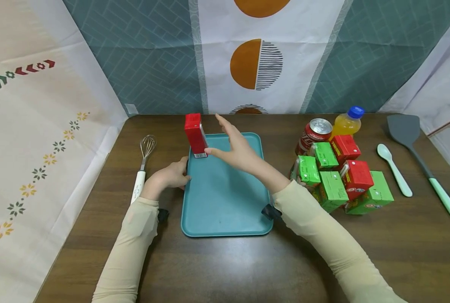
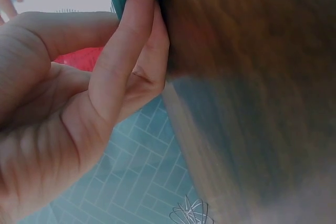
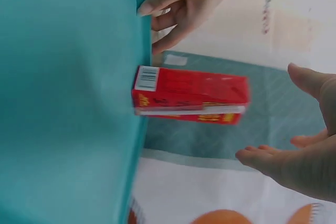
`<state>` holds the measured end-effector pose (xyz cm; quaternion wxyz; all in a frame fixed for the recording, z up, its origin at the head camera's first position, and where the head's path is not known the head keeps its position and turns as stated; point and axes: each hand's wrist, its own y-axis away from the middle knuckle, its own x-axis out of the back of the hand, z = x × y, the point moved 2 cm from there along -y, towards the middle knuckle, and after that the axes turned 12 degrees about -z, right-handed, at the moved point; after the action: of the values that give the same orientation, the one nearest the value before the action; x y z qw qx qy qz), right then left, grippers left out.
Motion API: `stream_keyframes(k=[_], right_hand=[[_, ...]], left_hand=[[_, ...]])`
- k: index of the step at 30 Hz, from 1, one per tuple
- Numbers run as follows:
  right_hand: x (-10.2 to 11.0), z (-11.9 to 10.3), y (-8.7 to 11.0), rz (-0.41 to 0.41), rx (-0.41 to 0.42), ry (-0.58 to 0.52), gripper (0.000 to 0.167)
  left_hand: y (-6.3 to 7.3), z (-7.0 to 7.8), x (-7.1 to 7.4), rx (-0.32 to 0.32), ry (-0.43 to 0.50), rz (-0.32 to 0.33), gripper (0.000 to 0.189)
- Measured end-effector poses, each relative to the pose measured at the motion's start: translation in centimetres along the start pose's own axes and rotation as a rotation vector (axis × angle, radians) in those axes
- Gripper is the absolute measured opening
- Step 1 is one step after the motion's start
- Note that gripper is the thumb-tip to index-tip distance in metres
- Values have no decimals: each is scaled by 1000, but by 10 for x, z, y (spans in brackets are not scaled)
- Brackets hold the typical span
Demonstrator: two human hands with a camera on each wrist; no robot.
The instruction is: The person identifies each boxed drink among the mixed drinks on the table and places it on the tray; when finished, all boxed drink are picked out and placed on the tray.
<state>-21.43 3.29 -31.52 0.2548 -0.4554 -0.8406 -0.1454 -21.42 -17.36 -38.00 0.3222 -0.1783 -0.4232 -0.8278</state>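
A red drink carton (image 1: 195, 134) stands upright at the back left corner of the teal tray (image 1: 225, 206); in the right wrist view, a barcode and a white straw show on the carton (image 3: 191, 93). My left hand (image 1: 171, 173) pinches the tray's left rim, thumb on one side and fingers on the other, as the left wrist view shows. Spread fingers mark my right hand (image 1: 241, 151), which hovers over the tray's back part beside the carton. In the right wrist view a gap separates this right hand (image 3: 299, 166) from the carton.
Right of the tray cluster several green and red cartons (image 1: 331, 189), a cola can (image 1: 313, 134) and a bottle (image 1: 347, 124) of yellow drink. Farther right lie a spoon (image 1: 395, 170) and a spatula (image 1: 418, 147). A whisk (image 1: 143, 168) lies left of my left hand.
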Motion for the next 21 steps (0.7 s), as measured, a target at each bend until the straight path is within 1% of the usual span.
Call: stream_keyframes(k=[3, 6, 14, 17, 21], right_hand=[[7, -1, 27, 11, 60, 52, 87], [16, 3, 54, 35, 98, 122, 83], [45, 19, 122, 150, 208, 311, 69], [60, 27, 146, 183, 209, 392, 67], [81, 37, 175, 234, 219, 479, 72]], left_hand=[[1, -1, 0, -7, 8, 3, 68], [1, -1, 0, -12, 18, 2, 67], [0, -3, 1, -5, 6, 1, 69], [0, -3, 1, -2, 10, -1, 70], [1, 0, 0, -9, 22, -9, 70]])
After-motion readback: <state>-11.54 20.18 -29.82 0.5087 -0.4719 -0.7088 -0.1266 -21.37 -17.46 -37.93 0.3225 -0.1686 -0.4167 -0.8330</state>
